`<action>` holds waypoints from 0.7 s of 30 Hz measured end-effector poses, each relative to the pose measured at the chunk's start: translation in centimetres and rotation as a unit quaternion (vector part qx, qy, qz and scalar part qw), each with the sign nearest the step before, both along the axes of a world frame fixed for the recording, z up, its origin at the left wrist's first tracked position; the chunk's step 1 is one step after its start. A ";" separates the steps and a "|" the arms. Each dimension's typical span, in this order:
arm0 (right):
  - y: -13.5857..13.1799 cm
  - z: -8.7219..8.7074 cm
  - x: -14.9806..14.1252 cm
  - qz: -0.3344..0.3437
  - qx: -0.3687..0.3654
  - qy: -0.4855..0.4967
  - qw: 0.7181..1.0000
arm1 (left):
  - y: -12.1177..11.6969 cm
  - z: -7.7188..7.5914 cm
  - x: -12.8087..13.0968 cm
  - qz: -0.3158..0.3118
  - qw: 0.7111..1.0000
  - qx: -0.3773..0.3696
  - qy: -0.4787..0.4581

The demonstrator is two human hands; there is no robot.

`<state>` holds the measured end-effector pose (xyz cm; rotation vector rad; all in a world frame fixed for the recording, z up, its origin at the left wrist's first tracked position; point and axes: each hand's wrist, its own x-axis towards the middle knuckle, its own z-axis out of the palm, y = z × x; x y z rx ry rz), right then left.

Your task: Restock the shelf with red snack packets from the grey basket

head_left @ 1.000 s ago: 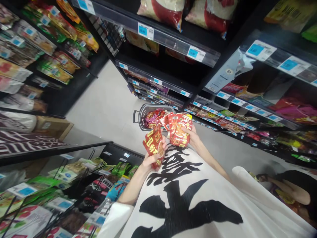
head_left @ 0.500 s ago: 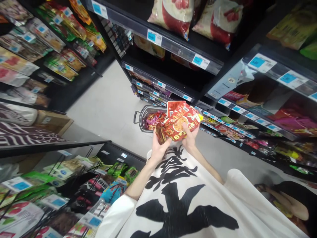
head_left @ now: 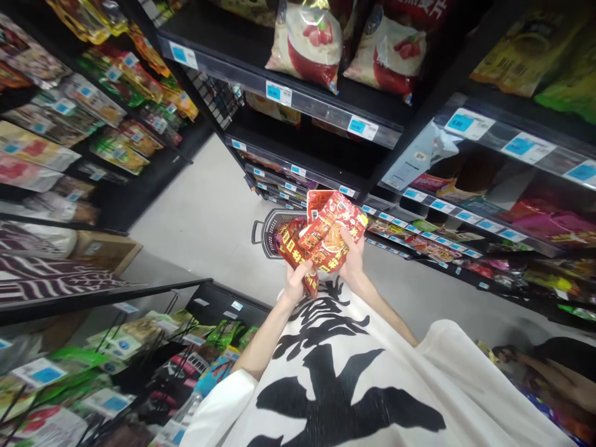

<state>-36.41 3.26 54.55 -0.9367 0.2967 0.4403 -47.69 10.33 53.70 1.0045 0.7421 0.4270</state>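
Observation:
In front of my body my left hand (head_left: pixel 297 282) grips a dark red food packet (head_left: pixel 291 243) with yellow lettering, tilted to the left. My right hand (head_left: pixel 352 256) pinches a brighter red food packet (head_left: pixel 331 233), printed with a bowl of food, thumb on its front. A further red packet (head_left: pixel 317 202) sticks up behind that one; what holds it is hidden. The held packets overlap in the middle. Below and behind them a dark grey shopping basket (head_left: pixel 264 237) shows partly, its contents mostly covered by the packets.
Dark shelving with price tags (head_left: pixel 363 127) runs ahead and right, carrying large bags (head_left: pixel 310 46). Hanging snack packs (head_left: pixel 118 152) fill the racks at left. A cardboard box (head_left: pixel 107 248) stands by the aisle floor (head_left: pixel 195 205). Another person's arm (head_left: pixel 549 372) shows lower right.
My left hand's packet has swung out to the left, separating from the packet in my right hand and covering more of the basket. The right-hand packets have shifted slightly left.

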 end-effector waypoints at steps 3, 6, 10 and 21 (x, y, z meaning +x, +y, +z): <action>-0.5 -0.6 0.3 0.032 0.001 0.028 0.999 | 0.3 0.0 -0.8 0.024 0.995 -0.090 -0.032; -1.2 -1.4 0.4 0.054 -0.020 0.036 0.998 | 1.3 0.7 -2.1 0.006 0.991 -0.097 -0.097; -2.0 -2.3 -0.1 0.056 -0.075 0.022 0.995 | 2.8 1.5 -3.9 -0.023 0.997 0.003 -0.072; -2.7 -3.3 -1.4 0.102 -0.119 -0.023 0.987 | 3.6 2.7 -2.9 -0.153 0.968 0.196 0.022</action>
